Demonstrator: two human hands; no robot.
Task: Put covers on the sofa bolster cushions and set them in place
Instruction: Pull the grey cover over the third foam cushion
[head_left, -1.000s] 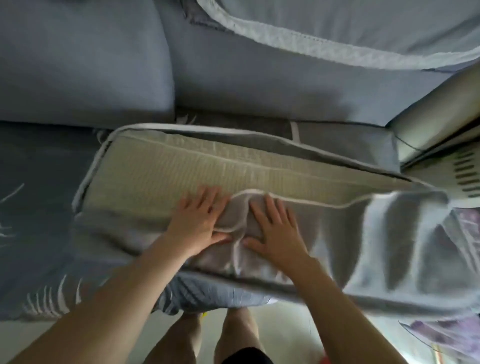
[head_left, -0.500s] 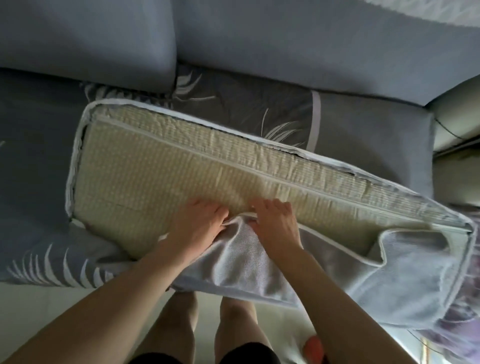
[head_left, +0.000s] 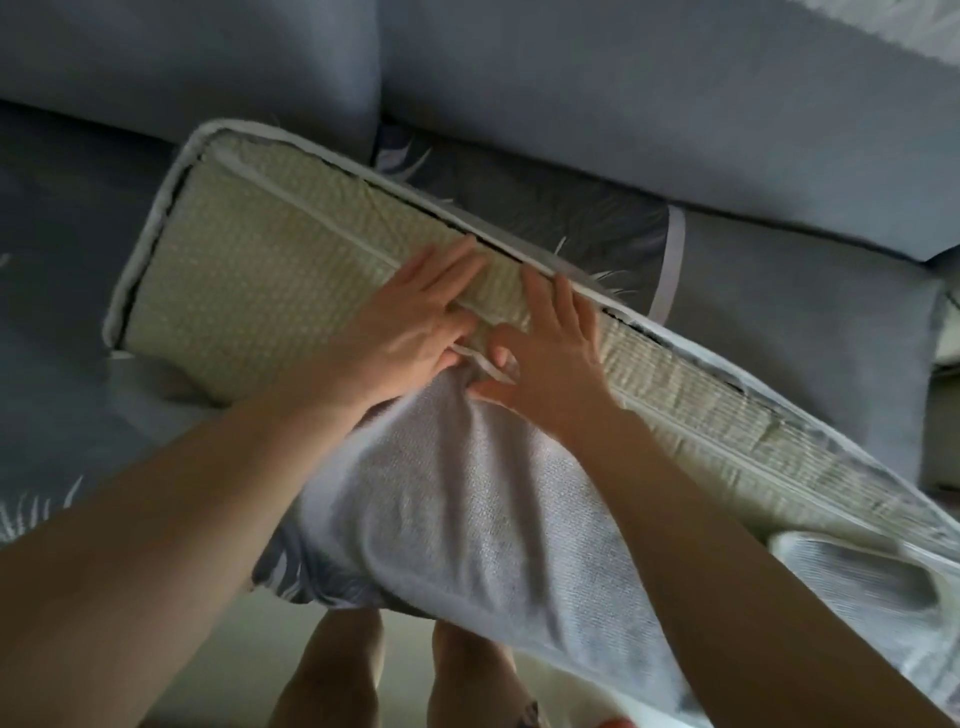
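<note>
A long bolster cushion (head_left: 249, 291) with a pale yellow-green quilted insert lies slantwise across the sofa seat. Its cover (head_left: 467, 493) is only partly on: a white mesh-lined flap is pulled up over the near side, and white piping runs along the far edge. My left hand (head_left: 415, 312) lies on the insert with fingers spread and the thumb pinching the flap's white hem. Just to its right, my right hand (head_left: 550, 358) pinches the same hem between thumb and forefinger, its other fingers reaching the far piping.
Two blue-grey back cushions (head_left: 675, 104) stand behind the bolster. The sofa seat (head_left: 571, 223) has a dark leaf-print cover. A pale armrest (head_left: 948, 338) shows at the right edge. My bare legs (head_left: 337, 675) stand on a light floor below.
Both hands have slid the flap's hem farther across the insert toward the far piping. The bolster now lies more slanted, its right end nearer to me.
</note>
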